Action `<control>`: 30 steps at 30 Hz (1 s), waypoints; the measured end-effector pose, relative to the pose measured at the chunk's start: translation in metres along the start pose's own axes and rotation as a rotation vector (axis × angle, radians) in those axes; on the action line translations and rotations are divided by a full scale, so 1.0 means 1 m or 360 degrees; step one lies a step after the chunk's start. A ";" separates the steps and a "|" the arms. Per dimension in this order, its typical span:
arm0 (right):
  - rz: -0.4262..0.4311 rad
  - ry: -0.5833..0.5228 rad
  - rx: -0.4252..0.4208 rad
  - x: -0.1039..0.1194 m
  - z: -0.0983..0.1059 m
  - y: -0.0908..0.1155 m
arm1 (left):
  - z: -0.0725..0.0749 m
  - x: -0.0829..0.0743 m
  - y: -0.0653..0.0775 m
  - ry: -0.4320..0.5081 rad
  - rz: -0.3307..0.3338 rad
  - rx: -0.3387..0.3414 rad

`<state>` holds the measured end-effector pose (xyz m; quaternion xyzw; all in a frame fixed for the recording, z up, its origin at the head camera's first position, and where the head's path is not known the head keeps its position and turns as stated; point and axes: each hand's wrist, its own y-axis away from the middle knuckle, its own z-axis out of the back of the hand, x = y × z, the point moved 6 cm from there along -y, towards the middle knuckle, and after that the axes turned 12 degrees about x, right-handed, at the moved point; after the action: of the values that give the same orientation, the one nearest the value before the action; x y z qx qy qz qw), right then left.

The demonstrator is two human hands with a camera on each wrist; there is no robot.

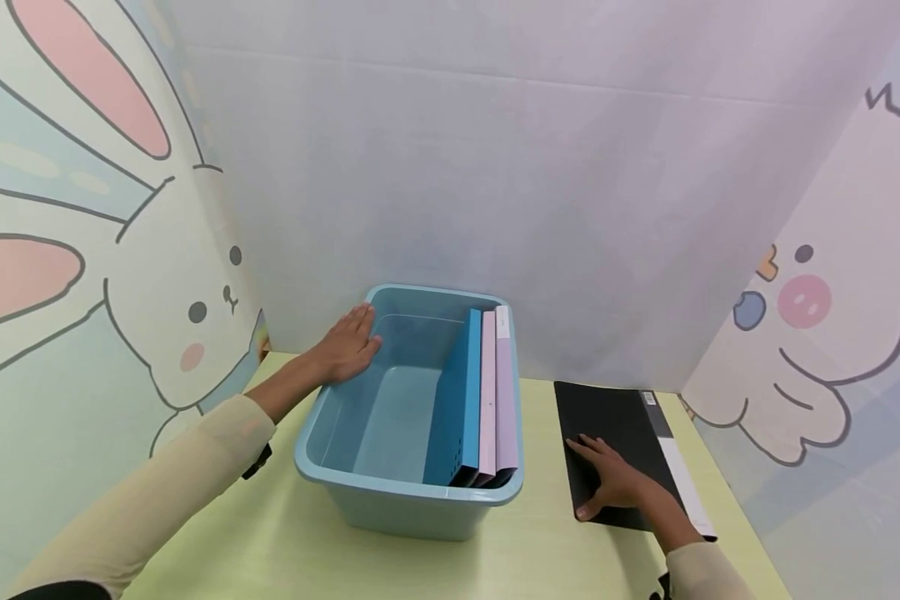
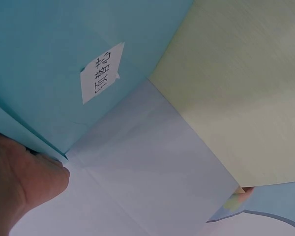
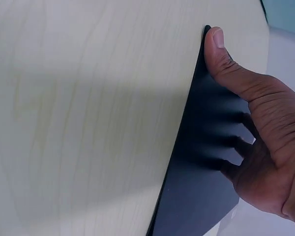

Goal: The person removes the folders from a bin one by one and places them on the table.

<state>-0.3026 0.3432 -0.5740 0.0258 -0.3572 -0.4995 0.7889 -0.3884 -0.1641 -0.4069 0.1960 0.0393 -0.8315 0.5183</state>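
A light blue plastic tub (image 1: 390,521) stands on the table, its outside bearing a white label (image 2: 102,73) in the left wrist view. My left hand (image 1: 347,343) rests on the tub's left rim, fingers straight. Inside, against the right wall, a blue file folder (image 1: 453,408), a pink one (image 1: 487,383) and a lilac one (image 1: 505,400) stand on edge. To the tub's right lies a flat black folder (image 1: 607,408) with a white spine strip. My right hand (image 1: 615,479) spreads over it, fingertips on its cover and thumb (image 3: 220,51) at the near left corner.
The pale yellow table (image 1: 540,542) meets a white cloth wall (image 1: 495,192) at the back. Side panels carry a cartoon rabbit (image 1: 172,283) at left and another white cartoon animal (image 1: 817,358) at right.
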 end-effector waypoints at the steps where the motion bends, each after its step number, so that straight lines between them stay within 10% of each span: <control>1: -0.0008 0.0002 0.0001 -0.005 0.001 0.002 | 0.000 0.000 -0.001 -0.0002 0.0002 0.0003; 30: 0.0046 0.0016 -0.0079 -0.064 0.020 0.026 | 0.003 -0.004 0.005 0.0014 -0.0017 -0.0006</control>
<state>-0.3100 0.4142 -0.5838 0.0036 -0.3409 -0.4967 0.7982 -0.3826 -0.1636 -0.4020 0.1984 0.0443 -0.8334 0.5140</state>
